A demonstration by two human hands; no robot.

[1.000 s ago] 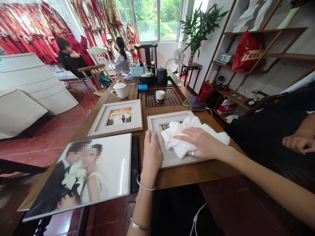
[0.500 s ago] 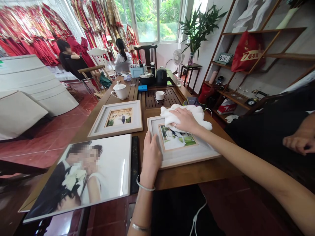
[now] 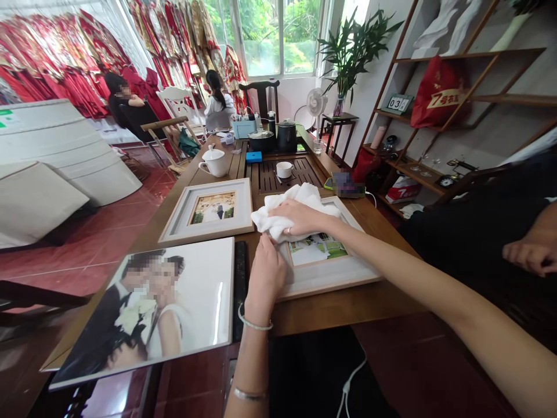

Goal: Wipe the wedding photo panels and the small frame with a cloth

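Note:
A white-framed photo (image 3: 331, 273) lies on the wooden table (image 3: 348, 305) in front of me. My right hand (image 3: 298, 217) presses a white cloth (image 3: 282, 206) onto the frame's upper left corner, fingers curled over the cloth. My left hand (image 3: 265, 273) rests on the frame's left edge, fingers bent down against it, holding nothing that I can see. A second white-framed photo (image 3: 209, 212) lies to the left, and a large unframed wedding print (image 3: 148, 307) sits at the near left.
A slatted tea tray (image 3: 285, 174) with a small cup (image 3: 284, 169), a white teapot (image 3: 214, 161), a dark kettle (image 3: 286, 134) and a phone (image 3: 346, 184) stand further back. Another person's hand (image 3: 528, 255) rests at the right. Two people sit far back by red garments. Shelves line the right wall.
My right hand has swept the cloth from the frame's right side up to its top and then left to the upper left corner. My left hand curled slightly at the frame's edge.

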